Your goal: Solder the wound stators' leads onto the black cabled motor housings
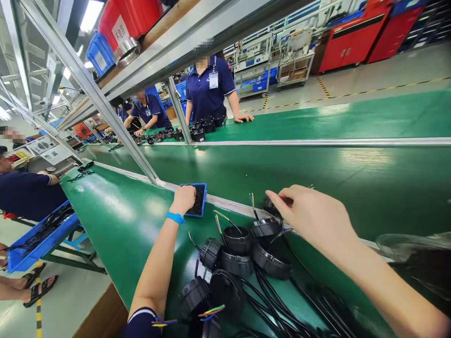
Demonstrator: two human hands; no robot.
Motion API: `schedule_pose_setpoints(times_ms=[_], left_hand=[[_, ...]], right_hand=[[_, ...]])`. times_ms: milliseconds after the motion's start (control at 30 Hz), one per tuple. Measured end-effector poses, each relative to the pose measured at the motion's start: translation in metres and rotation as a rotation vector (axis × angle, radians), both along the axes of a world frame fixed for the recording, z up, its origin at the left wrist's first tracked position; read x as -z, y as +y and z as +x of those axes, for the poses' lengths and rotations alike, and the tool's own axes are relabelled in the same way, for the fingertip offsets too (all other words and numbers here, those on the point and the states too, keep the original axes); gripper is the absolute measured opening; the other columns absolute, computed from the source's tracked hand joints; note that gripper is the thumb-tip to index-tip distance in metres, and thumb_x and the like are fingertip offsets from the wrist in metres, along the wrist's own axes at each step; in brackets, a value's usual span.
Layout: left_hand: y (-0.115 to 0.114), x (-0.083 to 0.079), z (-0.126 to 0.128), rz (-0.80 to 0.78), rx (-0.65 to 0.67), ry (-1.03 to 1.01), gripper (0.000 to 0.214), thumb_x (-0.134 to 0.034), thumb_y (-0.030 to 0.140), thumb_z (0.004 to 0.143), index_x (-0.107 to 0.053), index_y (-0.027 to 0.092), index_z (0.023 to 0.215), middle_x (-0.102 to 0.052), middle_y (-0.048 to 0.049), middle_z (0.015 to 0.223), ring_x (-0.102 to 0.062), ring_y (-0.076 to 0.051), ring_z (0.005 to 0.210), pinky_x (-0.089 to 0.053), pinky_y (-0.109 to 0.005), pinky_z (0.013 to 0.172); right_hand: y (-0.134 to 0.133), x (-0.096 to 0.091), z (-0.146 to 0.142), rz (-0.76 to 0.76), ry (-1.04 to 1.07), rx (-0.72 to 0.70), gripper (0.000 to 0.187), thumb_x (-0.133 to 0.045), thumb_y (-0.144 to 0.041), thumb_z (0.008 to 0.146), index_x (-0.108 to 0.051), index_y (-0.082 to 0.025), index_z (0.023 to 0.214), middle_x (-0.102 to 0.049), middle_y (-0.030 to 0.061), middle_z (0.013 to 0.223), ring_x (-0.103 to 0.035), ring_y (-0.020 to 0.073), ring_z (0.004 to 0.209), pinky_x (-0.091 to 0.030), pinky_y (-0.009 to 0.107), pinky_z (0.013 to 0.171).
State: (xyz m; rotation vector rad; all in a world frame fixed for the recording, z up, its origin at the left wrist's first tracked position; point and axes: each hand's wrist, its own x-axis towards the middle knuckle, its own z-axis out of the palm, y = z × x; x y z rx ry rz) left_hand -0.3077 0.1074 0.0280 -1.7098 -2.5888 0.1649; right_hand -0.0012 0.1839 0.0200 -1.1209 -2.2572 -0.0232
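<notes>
My left hand, with a blue band at its wrist, reaches into a small blue tray of small black parts. Its fingers are curled down and the tips are hidden. My right hand hovers over the right side of the pile, its thumb pointing left and its fingers curled out of sight. A dark round part shows beside the thumb; whether I grip it is unclear. Below lie several black round housings with coloured wire ends sticking out. Black cables run from them toward me.
A metal frame post and shelf with red bins rise ahead. A raised metal rail edges the green bench. Co-workers stand across and sit at left, near a blue crate of cables. Clear plastic lies at right.
</notes>
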Motion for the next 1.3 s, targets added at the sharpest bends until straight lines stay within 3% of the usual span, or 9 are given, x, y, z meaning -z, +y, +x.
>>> schedule_pose_setpoints(times_ms=[67,200,367,433,500,600,800,1000,1300], left_hand=[[0.0,-0.001,0.0,0.024,0.003,-0.016,0.021,-0.055,0.016,0.09,-0.075,0.017,0.096,-0.074,-0.0129,0.104,-0.067,-0.028,0.107,-0.051,-0.037,0.094],[-0.002,-0.002,-0.001,0.08,-0.001,-0.038,0.029,-0.054,0.014,0.09,-0.073,0.019,0.111,-0.074,-0.0112,0.113,-0.066,-0.026,0.112,-0.049,-0.036,0.099],[-0.003,-0.005,-0.006,0.098,-0.013,-0.06,0.03,-0.056,0.018,0.091,-0.072,0.017,0.117,-0.072,-0.0124,0.118,-0.065,-0.025,0.113,-0.048,-0.034,0.1],[-0.004,-0.008,-0.007,0.096,-0.012,-0.073,0.025,-0.056,0.019,0.092,-0.075,0.016,0.108,-0.074,-0.0117,0.112,-0.066,-0.024,0.109,-0.049,-0.033,0.098],[-0.005,-0.011,-0.006,0.106,-0.006,-0.086,0.023,-0.058,0.019,0.091,-0.077,0.018,0.103,-0.075,-0.0093,0.109,-0.067,-0.023,0.107,-0.049,-0.032,0.097],[-0.007,-0.015,-0.004,0.133,0.0,-0.097,0.021,-0.061,0.023,0.091,-0.078,0.022,0.103,-0.074,-0.0058,0.11,-0.066,-0.021,0.107,-0.049,-0.03,0.097],[-0.009,-0.018,-0.003,0.157,0.0,-0.109,0.022,-0.06,0.023,0.092,-0.078,0.022,0.102,-0.074,-0.0051,0.111,-0.065,-0.022,0.109,-0.048,-0.029,0.098],[-0.004,-0.016,-0.003,0.22,-0.001,-0.074,0.036,-0.039,0.023,0.101,-0.073,0.016,0.112,-0.07,-0.0115,0.114,-0.064,-0.022,0.11,-0.046,-0.031,0.099],[-0.006,-0.016,-0.009,0.189,0.006,-0.114,0.033,-0.043,0.015,0.097,-0.075,0.012,0.103,-0.07,-0.0153,0.106,-0.066,-0.023,0.103,-0.047,-0.032,0.097]], right_hand=[[0.0,0.0,0.0,-0.063,-0.02,-0.055,0.041,-0.048,-0.045,0.098,-0.07,-0.021,0.074,-0.069,0.0049,0.071,-0.061,0.0221,0.06,-0.039,0.033,0.05],[0.005,0.024,-0.02,-0.117,-0.033,-0.242,0.034,-0.049,-0.036,0.095,-0.073,-0.014,0.103,-0.076,0.0131,0.097,-0.07,0.0301,0.091,-0.053,0.039,0.076],[0.01,0.058,-0.043,-0.391,0.163,-0.32,0.055,-0.045,-0.037,0.092,-0.052,-0.013,0.141,-0.078,0.0079,0.094,-0.073,0.0287,0.08,-0.055,0.039,0.068],[0.011,0.061,-0.045,-0.483,0.264,-0.396,0.051,-0.045,-0.04,0.091,-0.06,-0.016,0.134,-0.079,0.0062,0.09,-0.073,0.0281,0.078,-0.056,0.039,0.07],[0.012,0.062,-0.044,-0.555,0.305,-0.462,0.04,-0.047,-0.046,0.088,-0.074,-0.021,0.106,-0.079,0.0062,0.086,-0.073,0.0285,0.078,-0.056,0.039,0.073],[0.012,0.06,-0.044,-0.626,0.32,-0.5,0.039,-0.05,-0.054,0.084,-0.075,-0.025,0.077,-0.078,0.0061,0.086,-0.073,0.0298,0.081,-0.056,0.039,0.074],[-0.002,0.053,-0.047,-0.662,0.317,-0.42,0.044,-0.05,-0.063,0.083,-0.074,-0.026,0.077,-0.075,0.0044,0.076,-0.068,0.0262,0.066,-0.05,0.036,0.063],[-0.011,0.049,-0.047,-0.553,0.359,-0.415,0.035,-0.049,-0.051,0.087,-0.072,-0.026,0.079,-0.076,0.0047,0.08,-0.068,0.025,0.068,-0.049,0.035,0.062],[-0.01,0.053,-0.048,-0.56,0.377,-0.398,0.032,-0.051,-0.049,0.086,-0.07,-0.026,0.076,-0.074,0.0035,0.075,-0.066,0.0225,0.064,-0.048,0.033,0.059]])
